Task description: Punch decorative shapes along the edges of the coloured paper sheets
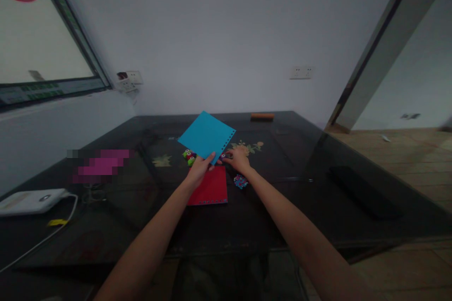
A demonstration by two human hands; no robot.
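My left hand (200, 171) grips a blue sheet (206, 134) by its near corner, thumb on top, holding it tilted above the table. A row of punched holes runs along the sheet's right edge. Just to the right, my right hand (239, 159) has its fingers curled at a small dark, colourful piece (223, 156); what exactly they pinch is too small to tell. Below the hands lies a red sheet (211, 188) with holes along its near edge. Beside it sits a small heap of coloured beads (240, 181). Green and red toy-like pieces (190, 157) with eyes show partly behind the blue sheet.
The dark glossy table (275, 225) stands against the wall. A brown roll (262, 116) lies at its back edge, a black flat object (362, 193) at the right. At the left are a white device (33, 201) with a cable and a blurred pink patch (102, 164).
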